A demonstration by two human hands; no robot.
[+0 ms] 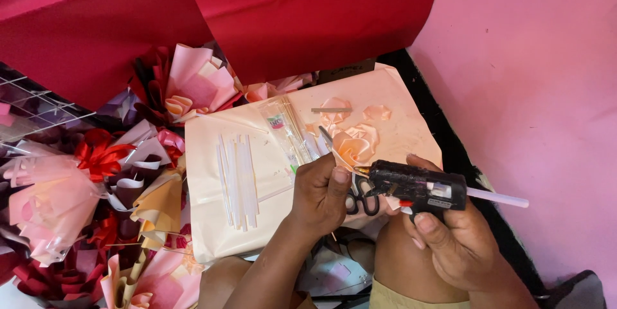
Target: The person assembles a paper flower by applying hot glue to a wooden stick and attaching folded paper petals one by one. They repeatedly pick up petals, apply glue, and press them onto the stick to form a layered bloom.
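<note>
My right hand (453, 241) grips a black glue gun (418, 188) with a white glue stick (498, 198) poking out of its back. Its nozzle points left at a peach ribbon rose (355, 145). My left hand (321, 194) pinches the base of that rose, right beside the nozzle. Black-handled scissors (361, 201) lie partly hidden under both hands, on a cream paper-covered board (212, 219) that rests on my lap.
On the board lie several white glue sticks (236, 180), a clear packet of thin sticks (289, 129) and loose peach ribbon petals (376, 113). Wrapped paper bouquets (77, 193) crowd the left. Red fabric (302, 7) hangs behind, and a pink wall (546, 90) stands to the right.
</note>
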